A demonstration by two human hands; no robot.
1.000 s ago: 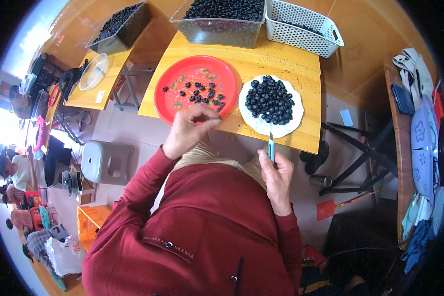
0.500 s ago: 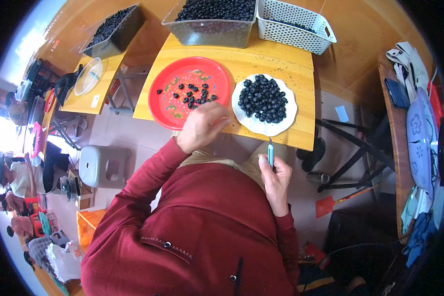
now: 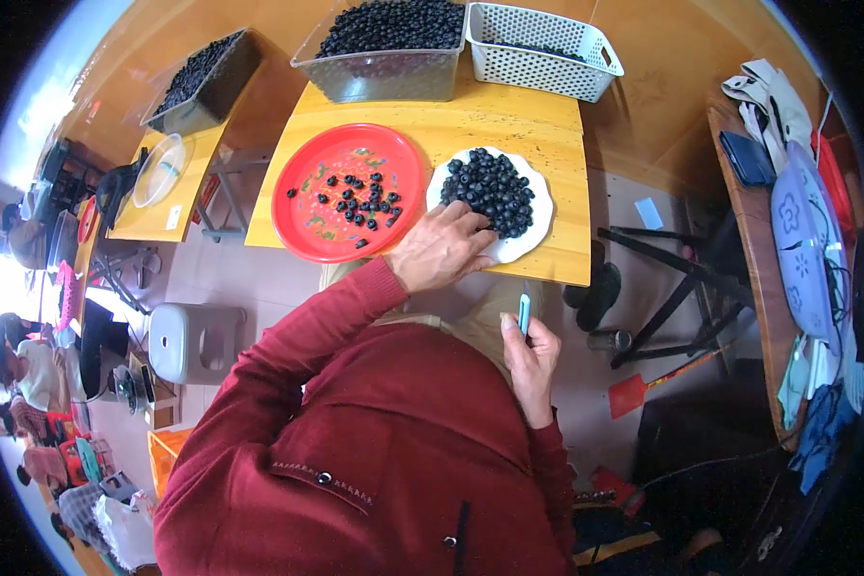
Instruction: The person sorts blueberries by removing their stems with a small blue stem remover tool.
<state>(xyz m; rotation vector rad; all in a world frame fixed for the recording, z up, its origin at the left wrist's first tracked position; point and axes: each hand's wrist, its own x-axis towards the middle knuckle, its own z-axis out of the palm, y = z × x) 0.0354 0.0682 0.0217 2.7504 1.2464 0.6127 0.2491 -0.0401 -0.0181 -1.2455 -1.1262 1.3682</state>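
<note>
My left hand [image 3: 444,246] reaches over the near left rim of a scalloped white plate [image 3: 541,213]. Its fingers curl down against the dark blueberries [image 3: 494,190] heaped there; what the fingertips pinch, if anything, is hidden. To the left lies a round red tray [image 3: 302,226] with a printed pattern and several loose blueberries [image 3: 357,201] scattered mostly on its right half. My right hand [image 3: 531,360], closed and below the table's front edge, grips a small knife [image 3: 524,313] by its light-blue handle, thin blade pointing up.
On the yellow wooden table [image 3: 288,144], a clear bin [image 3: 384,79] full of berries and a white perforated basket [image 3: 538,69] stand at the back. Another bin [image 3: 197,91] sits on a side table. A grey stool [image 3: 187,341] is left; a wooden surface [image 3: 754,240] holding cloths is right.
My left hand has moved right, from beside the red tray onto the berries on the white plate. More berries lie on the tray's near part. The view has shifted slightly; my right hand still holds the knife.
</note>
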